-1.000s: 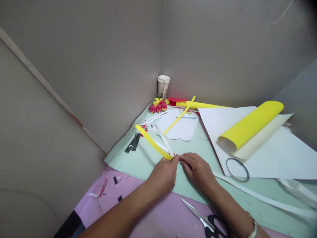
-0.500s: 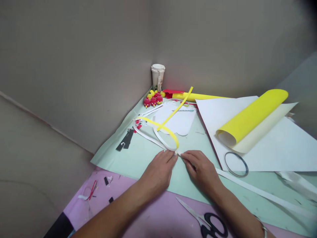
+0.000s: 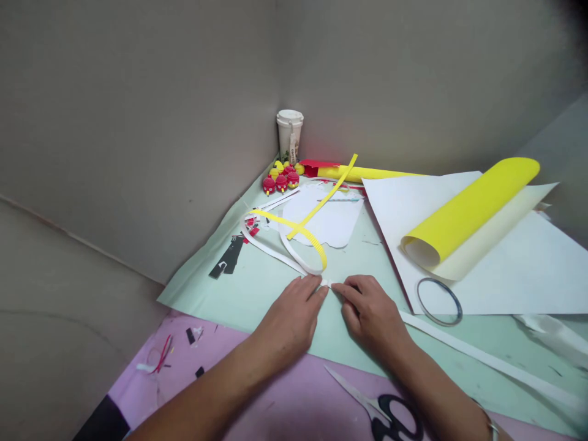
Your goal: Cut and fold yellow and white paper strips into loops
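My left hand [image 3: 290, 317] rests on the pale green mat, its fingers pressed together on a long paper strip [image 3: 450, 343]. The strip is white on one side and yellow on the other. My right hand [image 3: 371, 313] is closed just to the right, with its index finger touching the strip at a small whitish bit between the hands. Beyond my fingers the strip curls up into a loop, and its yellow end [image 3: 337, 184] points away from me. Part of the strip is hidden under both hands. Scissors [image 3: 383, 413] with black handles lie nearer to me.
A yellow paper roll [image 3: 473, 211] lies on large white sheets [image 3: 519, 275] at the right, with a ring [image 3: 440, 301] beside it. A white lidded cup [image 3: 289, 136] and several small red and yellow figures [image 3: 281, 181] stand at the back. Black scraps [image 3: 227, 258] lie left.
My right hand's fingers have curled in, with the index finger now on the strip's whitish bit. The strip's loop has shifted slightly. The camera view has moved a little.
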The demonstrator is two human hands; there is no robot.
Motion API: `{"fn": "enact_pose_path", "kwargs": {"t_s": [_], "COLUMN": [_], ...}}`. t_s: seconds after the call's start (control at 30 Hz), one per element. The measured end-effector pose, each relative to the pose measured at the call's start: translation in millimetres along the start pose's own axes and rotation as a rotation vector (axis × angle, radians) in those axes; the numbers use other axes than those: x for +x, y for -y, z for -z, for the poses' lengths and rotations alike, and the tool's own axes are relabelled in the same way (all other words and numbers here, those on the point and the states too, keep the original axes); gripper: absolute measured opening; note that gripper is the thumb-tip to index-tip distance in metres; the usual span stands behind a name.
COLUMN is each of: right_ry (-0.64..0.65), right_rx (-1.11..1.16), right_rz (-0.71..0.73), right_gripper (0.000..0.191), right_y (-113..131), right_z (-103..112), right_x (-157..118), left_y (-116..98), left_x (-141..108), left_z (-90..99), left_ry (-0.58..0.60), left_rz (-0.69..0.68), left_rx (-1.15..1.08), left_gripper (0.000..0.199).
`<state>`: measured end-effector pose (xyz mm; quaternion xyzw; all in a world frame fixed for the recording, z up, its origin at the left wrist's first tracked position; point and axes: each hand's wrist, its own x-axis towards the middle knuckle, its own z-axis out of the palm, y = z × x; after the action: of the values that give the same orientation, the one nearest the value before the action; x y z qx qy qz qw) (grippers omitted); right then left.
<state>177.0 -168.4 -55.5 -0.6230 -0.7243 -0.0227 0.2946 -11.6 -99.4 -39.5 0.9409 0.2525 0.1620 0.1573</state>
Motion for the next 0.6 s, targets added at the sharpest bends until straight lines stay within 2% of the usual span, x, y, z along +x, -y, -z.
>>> {"fn": "enact_pose_path", "kwargs": {"t_s": [0.4, 0.6], "right_ry": [0.006, 0.011], "right_rx": [-0.009, -0.008], "right_rz": [0.000, 0.002], "right_gripper": [0.042, 0.043], "right_y": [2.5, 2.5], "right_z": [1.5, 1.2], "right_x": [0.4, 0.2], "left_y": [-3.6, -2.8], "left_x": [1.5, 1.2], "left_z": [3.3, 2.1], "left_ry": [0.024, 0.032], "left_rz": [0.073, 0.062], "left_rx": [-0.146, -0.139], "left_gripper": [0.049, 0.047]}}
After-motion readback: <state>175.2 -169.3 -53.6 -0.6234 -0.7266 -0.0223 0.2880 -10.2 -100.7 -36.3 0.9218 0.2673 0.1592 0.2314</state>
